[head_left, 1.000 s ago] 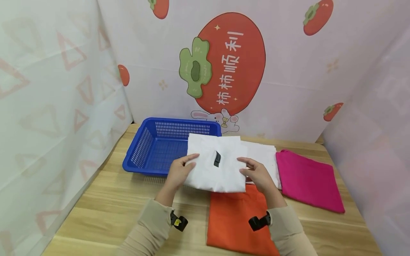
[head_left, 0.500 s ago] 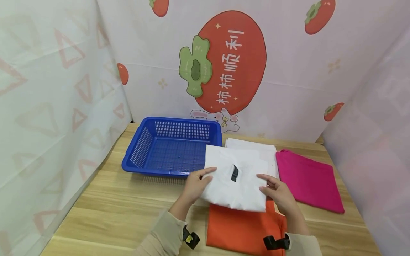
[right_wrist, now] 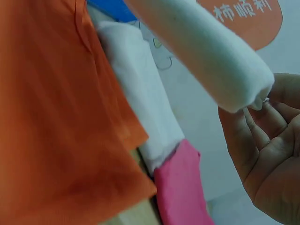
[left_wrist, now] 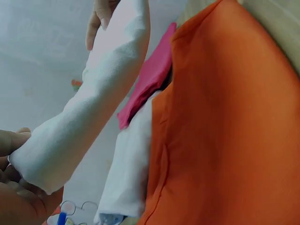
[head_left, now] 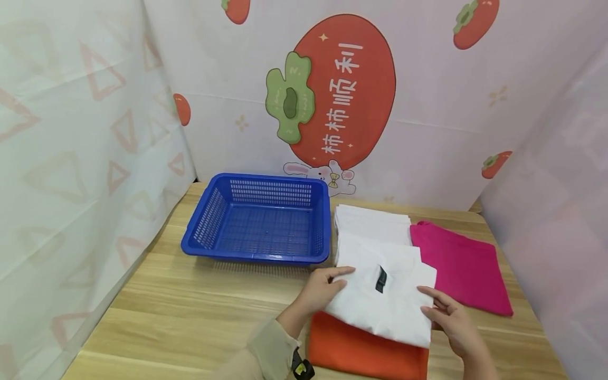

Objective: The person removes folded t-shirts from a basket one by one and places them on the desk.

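Observation:
A folded white shirt with a black neck label is held up by both hands, above the folded orange cloth. My left hand pinches its left edge, thumb on top. At the opposite edge my right hand pinches it the same way. The wrist views show the shirt's near side as a thick rounded fold, raised off the orange cloth. In the head view it overlaps another folded white cloth lying behind.
A blue plastic basket with slotted walls and nothing inside stands at the back left of the wooden table. Folded magenta cloth lies at the right. A printed fabric backdrop rises behind the table.
Both hands have carried the white shirt right and toward the person, from beside the basket to over the orange cloth. The basket and the white cloth behind are now more exposed.

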The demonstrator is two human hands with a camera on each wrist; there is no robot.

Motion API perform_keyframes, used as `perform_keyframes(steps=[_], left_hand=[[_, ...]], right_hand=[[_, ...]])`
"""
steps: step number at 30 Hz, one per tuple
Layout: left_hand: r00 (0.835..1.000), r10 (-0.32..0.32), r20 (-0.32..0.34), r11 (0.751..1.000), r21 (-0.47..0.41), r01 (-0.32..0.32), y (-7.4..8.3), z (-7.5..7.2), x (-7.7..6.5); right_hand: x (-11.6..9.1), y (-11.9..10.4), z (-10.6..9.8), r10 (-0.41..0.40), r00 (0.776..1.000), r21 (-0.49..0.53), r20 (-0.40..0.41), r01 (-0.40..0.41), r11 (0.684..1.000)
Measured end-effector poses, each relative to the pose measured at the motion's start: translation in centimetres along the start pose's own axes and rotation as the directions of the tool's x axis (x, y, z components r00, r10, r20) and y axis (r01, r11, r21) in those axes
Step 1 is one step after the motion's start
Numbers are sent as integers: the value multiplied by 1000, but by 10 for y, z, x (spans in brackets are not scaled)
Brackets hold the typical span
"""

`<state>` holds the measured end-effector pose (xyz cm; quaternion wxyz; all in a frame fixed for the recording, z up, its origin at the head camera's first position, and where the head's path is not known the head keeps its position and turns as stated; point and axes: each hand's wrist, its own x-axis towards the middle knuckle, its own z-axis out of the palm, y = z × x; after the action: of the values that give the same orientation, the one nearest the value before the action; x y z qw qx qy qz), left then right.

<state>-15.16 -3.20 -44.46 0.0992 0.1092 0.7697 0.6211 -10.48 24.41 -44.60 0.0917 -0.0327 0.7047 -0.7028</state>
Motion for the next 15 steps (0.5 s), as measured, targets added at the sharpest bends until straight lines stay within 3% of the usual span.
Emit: perform_keyframes(steps=[5,9,15], left_hand=[[997,-15,76,998,55,11,-1,16,0],[985,-29,171,998,68,17,1,30,1],[959,-73,272,994,103,46,5,51,1]], right_hand=[[-9,31,-32,32,999,-42,-9,-32,999],[-20,55,-61,151,988,-79,-29,-153,985],[-40,45,-73,309,944,-121,-116,-322,939]])
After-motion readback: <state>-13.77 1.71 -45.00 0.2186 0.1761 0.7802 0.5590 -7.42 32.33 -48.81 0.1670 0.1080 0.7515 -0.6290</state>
